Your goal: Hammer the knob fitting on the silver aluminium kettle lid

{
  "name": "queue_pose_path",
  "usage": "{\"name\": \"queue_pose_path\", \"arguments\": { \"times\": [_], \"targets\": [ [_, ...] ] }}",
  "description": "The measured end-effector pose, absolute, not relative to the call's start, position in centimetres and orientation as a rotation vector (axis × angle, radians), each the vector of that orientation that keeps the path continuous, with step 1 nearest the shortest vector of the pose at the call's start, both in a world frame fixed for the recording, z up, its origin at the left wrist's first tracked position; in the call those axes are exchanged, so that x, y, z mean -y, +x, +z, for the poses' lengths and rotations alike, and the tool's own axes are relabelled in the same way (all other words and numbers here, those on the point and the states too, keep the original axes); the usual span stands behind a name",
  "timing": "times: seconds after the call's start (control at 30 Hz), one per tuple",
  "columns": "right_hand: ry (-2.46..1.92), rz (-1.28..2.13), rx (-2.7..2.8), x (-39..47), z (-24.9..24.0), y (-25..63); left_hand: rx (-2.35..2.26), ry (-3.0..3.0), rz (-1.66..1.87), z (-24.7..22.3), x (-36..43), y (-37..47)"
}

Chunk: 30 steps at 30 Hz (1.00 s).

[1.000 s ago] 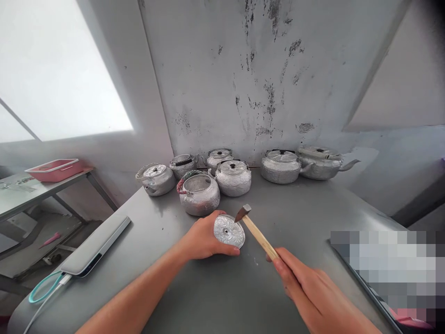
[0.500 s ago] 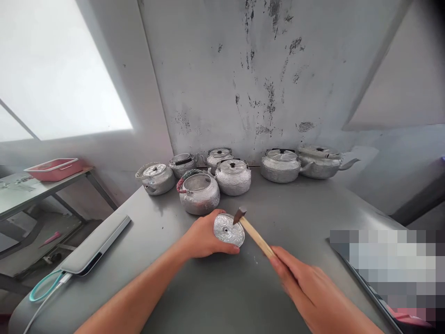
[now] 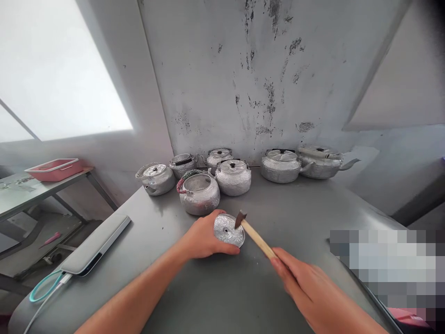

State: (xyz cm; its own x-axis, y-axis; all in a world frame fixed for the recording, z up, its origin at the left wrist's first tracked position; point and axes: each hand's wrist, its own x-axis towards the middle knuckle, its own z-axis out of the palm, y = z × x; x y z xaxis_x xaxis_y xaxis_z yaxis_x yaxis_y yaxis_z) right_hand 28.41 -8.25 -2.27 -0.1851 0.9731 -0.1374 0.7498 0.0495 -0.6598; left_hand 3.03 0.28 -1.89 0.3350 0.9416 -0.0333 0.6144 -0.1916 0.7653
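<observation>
My left hand (image 3: pixel 207 235) grips a round, dimpled silver kettle lid (image 3: pixel 224 232) by its rim, tilted toward me above the grey table. A small hole shows in the lid's middle. Wrapped round a wooden handle, my right hand (image 3: pixel 290 269) holds a hammer (image 3: pixel 259 239). The dark hammer head is at the lid's right side; whether it touches the metal I cannot tell. Just beyond my left hand stands a lidless silver kettle (image 3: pixel 200 199) with a red and green wrapped handle.
Several more silver kettles, among them a round lidded one (image 3: pixel 233 181), line the table's back by the wall. A grey power bank (image 3: pixel 95 246) with a cable lies left. A pink basket (image 3: pixel 55 170) rests on a side table. Something blurred out (image 3: pixel 389 269) is at right.
The hammer head has shifted slightly down and to the right near the lid. My left hand and the lid have hardly moved.
</observation>
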Motion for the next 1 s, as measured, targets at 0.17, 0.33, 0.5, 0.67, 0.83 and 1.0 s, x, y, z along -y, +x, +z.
{"name": "queue_pose_path", "arguments": {
  "times": [0.17,0.33,0.5,0.67,0.83,1.0],
  "targets": [
    [-1.695,0.888,1.934,8.4,-1.9,28.4,-1.368,1.888,0.596,-1.9,-0.3,3.0],
    [-1.702,0.884,1.939,8.0,-1.6,28.5,-1.331,1.902,0.597,-1.9,-0.4,2.9],
    [-1.623,1.127,1.723,8.0,-0.9,28.5,-1.302,1.928,0.595,-1.5,-0.3,2.7],
    [-1.508,1.458,1.371,8.4,-0.7,28.2,-1.269,1.981,0.62,-0.7,0.1,2.8],
    [-1.432,1.508,1.235,8.3,-0.7,27.9,-1.301,2.015,0.615,-0.5,0.5,2.9],
    [-1.446,1.527,1.165,8.1,0.2,27.8,-1.265,2.005,0.649,-0.3,0.6,3.0]
  ]
}}
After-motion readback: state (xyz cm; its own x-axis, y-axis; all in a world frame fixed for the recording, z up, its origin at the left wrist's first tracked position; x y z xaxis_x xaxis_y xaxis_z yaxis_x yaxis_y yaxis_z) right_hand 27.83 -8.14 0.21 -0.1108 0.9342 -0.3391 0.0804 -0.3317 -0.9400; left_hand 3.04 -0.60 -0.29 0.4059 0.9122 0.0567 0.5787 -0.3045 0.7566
